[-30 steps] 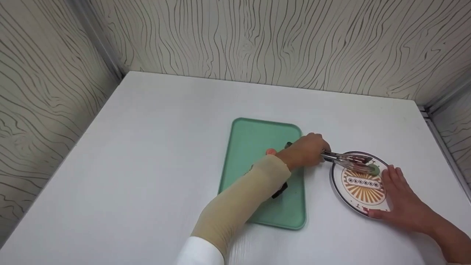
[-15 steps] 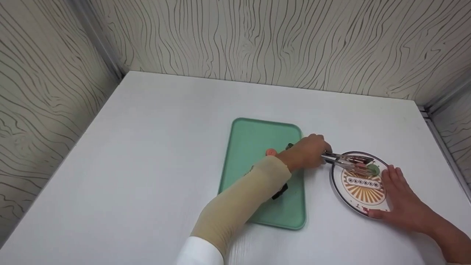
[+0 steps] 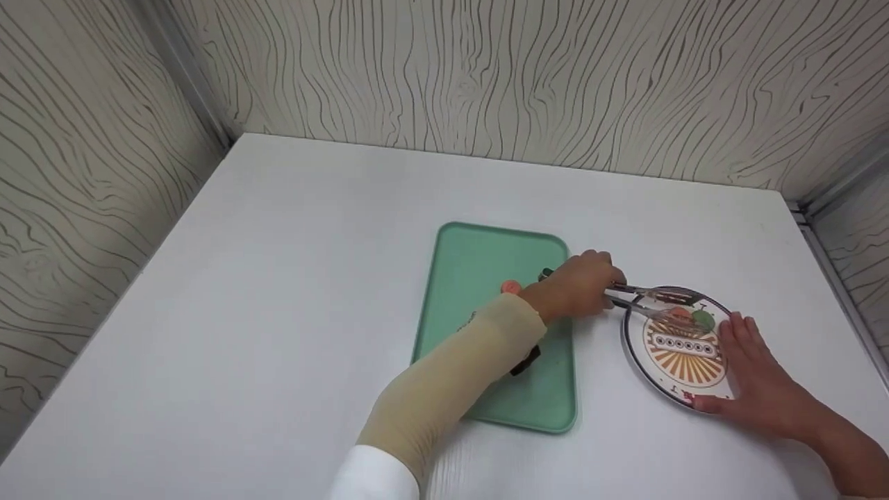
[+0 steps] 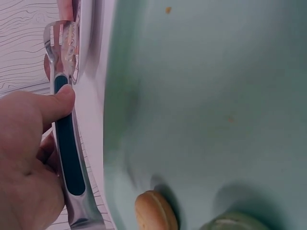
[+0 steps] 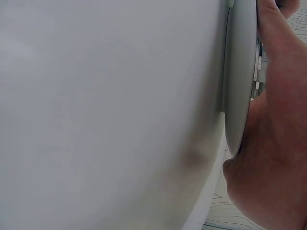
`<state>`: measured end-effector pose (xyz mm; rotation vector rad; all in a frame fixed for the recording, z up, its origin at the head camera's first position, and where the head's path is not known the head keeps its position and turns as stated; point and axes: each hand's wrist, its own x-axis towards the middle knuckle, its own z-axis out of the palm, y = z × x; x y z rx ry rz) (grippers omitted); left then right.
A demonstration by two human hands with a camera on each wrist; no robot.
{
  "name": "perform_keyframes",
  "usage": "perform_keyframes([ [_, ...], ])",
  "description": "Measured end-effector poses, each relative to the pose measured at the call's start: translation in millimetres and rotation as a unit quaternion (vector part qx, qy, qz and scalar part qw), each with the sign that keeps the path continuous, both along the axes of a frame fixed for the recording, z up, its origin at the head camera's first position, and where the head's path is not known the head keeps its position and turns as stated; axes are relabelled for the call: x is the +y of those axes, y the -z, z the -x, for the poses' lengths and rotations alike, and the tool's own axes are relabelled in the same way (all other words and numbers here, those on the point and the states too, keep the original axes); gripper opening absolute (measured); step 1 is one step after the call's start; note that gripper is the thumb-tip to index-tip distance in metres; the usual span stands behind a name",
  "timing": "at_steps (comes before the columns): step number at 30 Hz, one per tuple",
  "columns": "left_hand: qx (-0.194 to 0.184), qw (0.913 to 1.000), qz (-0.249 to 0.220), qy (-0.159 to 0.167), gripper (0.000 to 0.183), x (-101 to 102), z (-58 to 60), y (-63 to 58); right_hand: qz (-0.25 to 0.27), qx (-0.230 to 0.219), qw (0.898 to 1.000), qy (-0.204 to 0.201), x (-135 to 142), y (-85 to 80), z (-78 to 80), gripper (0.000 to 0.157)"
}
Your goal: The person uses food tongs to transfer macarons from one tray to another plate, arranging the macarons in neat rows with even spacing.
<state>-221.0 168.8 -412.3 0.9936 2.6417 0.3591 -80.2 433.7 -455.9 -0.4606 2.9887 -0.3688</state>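
My left hand (image 3: 583, 285) grips metal tongs (image 4: 72, 143), its thumb on the dark handle inlay. The tongs' arms are spread over the back part of a white plate (image 3: 642, 357) with a dark rim and orange sunburst print. A pink macaron (image 3: 680, 314) and a green macaron (image 3: 703, 320) lie side by side there, the pink one partly behind the tongs' clear-looking head. My right hand (image 3: 760, 382) rests on the plate's right rim, fingers straight and thumb at the front edge. The right wrist view shows the plate edge-on against this hand.
A green tray (image 3: 500, 250) lies left of the plate under my left forearm. On it sit a pink-orange macaron (image 4: 156, 211) and a green round piece (image 4: 235, 223) cut off by the view. Crumbs dot the tray. Wood-patterned walls (image 3: 472, 76) stand behind the white table (image 3: 312, 278).
The tongs' arms have spread apart and their tips drawn slightly left, showing more of both macarons on the plate. My right hand and the plate have hardly moved.
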Motion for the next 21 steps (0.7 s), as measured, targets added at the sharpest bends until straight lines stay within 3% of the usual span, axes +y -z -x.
perform_keyframes([
  [6,-0.006,0.9998,-0.012,-0.016,0.039,-3.8,2.3,-0.8,0.001,0.001,1.000,-0.003,0.0,-1.1,0.2,0.121],
  [21,0.020,0.9991,-0.036,-0.001,0.037,-16.8,3.8,-4.8,-0.003,-0.005,1.000,-0.001,0.6,-0.7,0.3,0.121],
])
